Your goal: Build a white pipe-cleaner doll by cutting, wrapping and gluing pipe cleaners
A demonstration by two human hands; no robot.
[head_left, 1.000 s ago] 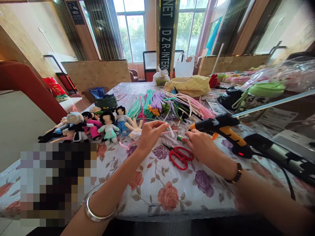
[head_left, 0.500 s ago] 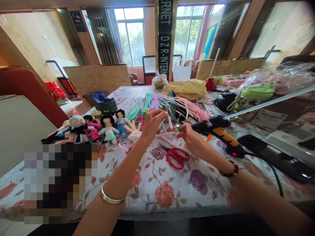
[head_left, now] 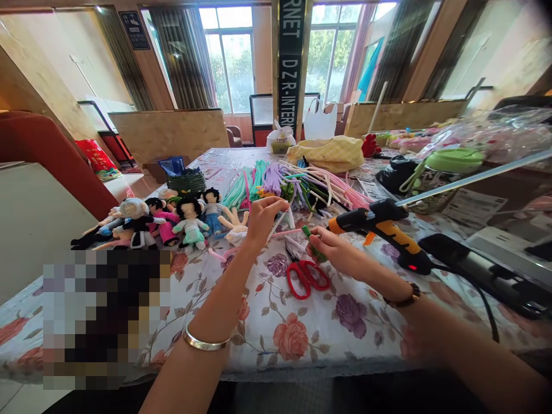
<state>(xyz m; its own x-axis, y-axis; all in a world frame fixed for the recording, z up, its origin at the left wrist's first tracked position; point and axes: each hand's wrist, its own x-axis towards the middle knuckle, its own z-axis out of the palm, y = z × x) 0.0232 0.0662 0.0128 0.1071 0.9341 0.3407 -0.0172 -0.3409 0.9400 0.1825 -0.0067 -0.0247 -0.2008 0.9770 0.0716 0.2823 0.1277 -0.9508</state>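
The left hand (head_left: 264, 223) is pinching a white strip (head_left: 291, 219), apparently by its top, keeping the lower end free. To its right, the right hand (head_left: 338, 248) is gripping a green piece (head_left: 306, 232); scissors (head_left: 306, 276) are lying nearer.

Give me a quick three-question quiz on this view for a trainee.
1. Multiple choice: what is in the fingers of the right hand? A) a doll; B) a green item; C) a yellow pouch.
2. True or false: the red-handled scissors lie on the floral tablecloth.
3. Fill the gap: the small light on the glue gun glows ____.

Key: 1 B; 2 true; 3 red.
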